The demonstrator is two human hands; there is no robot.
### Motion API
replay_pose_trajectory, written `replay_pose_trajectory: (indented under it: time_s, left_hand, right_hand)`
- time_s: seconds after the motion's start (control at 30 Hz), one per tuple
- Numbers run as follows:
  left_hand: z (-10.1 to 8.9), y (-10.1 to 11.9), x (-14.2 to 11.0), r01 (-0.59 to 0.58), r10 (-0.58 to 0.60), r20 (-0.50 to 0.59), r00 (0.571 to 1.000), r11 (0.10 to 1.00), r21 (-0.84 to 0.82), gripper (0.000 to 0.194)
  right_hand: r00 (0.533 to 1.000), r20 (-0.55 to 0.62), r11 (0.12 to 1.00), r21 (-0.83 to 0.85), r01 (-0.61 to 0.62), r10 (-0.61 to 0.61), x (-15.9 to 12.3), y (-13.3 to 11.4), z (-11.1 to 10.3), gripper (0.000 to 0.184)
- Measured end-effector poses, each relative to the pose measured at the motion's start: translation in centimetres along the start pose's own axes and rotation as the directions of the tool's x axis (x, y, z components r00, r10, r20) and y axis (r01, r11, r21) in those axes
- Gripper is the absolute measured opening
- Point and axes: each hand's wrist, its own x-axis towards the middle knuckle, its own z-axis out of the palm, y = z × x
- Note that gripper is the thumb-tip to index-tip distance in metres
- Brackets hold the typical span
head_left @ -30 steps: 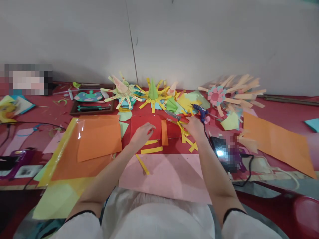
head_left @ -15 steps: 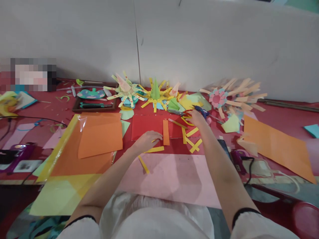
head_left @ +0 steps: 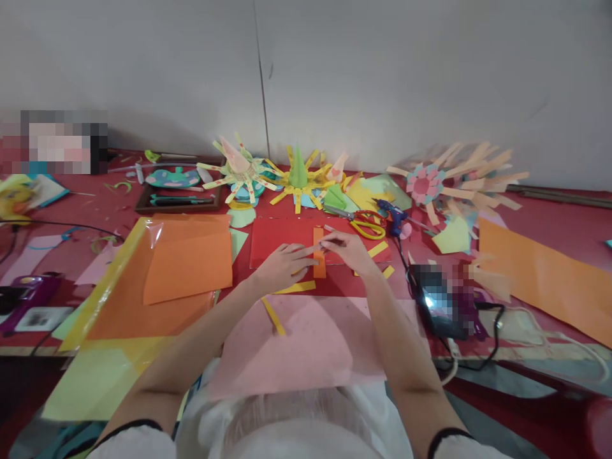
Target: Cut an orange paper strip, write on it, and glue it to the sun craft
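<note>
My left hand [head_left: 284,266] is over the lower edge of the red folder [head_left: 282,233], its fingers reaching right. A bit of yellow paper strip [head_left: 299,271] shows between its thumb and fingers. Close by, my right hand [head_left: 348,250] has its fingertips pinched together against the left fingertips; whatever they hold is too small to make out. Under both hands lies an orange paper strip [head_left: 319,268]. A thin stick [head_left: 328,228] pokes out above the right fingers. Loose yellow strips [head_left: 296,287] lie around, one on the pink sheet [head_left: 306,344]. Scissors [head_left: 367,226] rest beyond the right hand.
Orange sheets [head_left: 189,268] in a plastic sleeve lie left. Paper flowers [head_left: 297,178] line the wall. A blue glue gun [head_left: 392,213] and a phone [head_left: 440,303] with cables are right. A pen tray [head_left: 179,203] stands back left.
My right hand has left the scissors and come back toward me and left, meeting my left hand. My left hand has stayed nearly in place, fingers more outstretched. The view has shifted slightly.
</note>
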Motion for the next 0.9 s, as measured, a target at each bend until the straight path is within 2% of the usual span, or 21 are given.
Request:
replay_pose_trajectory:
  time_s: [0.07,0.1,0.2,0.3,0.37,0.5,0.67,0.8,0.87,0.9]
  left_hand:
    - [0.3,-0.1,-0.1,0.037,-0.046,-0.026,0.999,0.963,-0.268,0.027]
    - [0.5,-0.1,-0.1,0.054,-0.073,-0.031,0.997,0.911,-0.409,0.026]
    - [1.0,-0.4,-0.4,0.089,-0.141,-0.007,0.990,0.665,-0.742,0.024]
    - [1.2,-0.8,-0.6,0.105,-0.152,0.043,0.987,0.427,-0.898,0.023]
    - [1.2,-1.1,-0.7,0.121,-0.152,0.072,0.986,0.346,-0.930,0.023]
    - [1.3,-1.3,-0.8,0.150,-0.160,0.103,0.982,0.320,-0.935,0.023]
    - [1.4,-1.2,-0.9,0.149,-0.136,0.103,0.985,0.393,-0.908,0.024]
    - [1.3,-1.3,-1.0,0.146,-0.139,0.089,0.986,0.482,-0.864,0.023]
    - [1.4,-1.3,-1.0,0.154,-0.156,0.088,0.984,0.484,-0.862,0.023]
    - [1.5,-1.3,-1.0,0.154,-0.170,0.084,0.982,0.454,-0.877,0.023]
  right_hand:
    - [0.995,-0.068,0.990,0.127,-0.058,0.067,0.2,0.7,0.7,0.021]
    - [0.990,-0.097,0.977,0.198,-0.082,0.103,0.4,1.1,1.1,0.022]
    - [0.963,-0.170,0.913,0.386,-0.128,0.207,0.6,1.6,2.6,0.026]
    - [0.953,-0.206,0.891,0.439,-0.114,0.223,0.6,1.5,3.5,0.030]
    - [0.954,-0.209,0.898,0.427,-0.108,0.214,0.5,1.4,3.7,0.029]
    - [0.938,-0.195,0.861,0.481,-0.164,0.287,0.2,1.5,3.8,0.028]
    - [0.919,-0.185,0.802,0.566,-0.191,0.349,0.1,1.9,4.0,0.032]
    - [0.918,-0.177,0.797,0.571,-0.199,0.356,0.0,2.0,4.3,0.032]
    - [0.919,-0.178,0.803,0.562,-0.197,0.351,-0.1,2.0,4.2,0.032]
    - [0.922,-0.181,0.809,0.556,-0.191,0.343,-0.1,2.1,4.1,0.032]
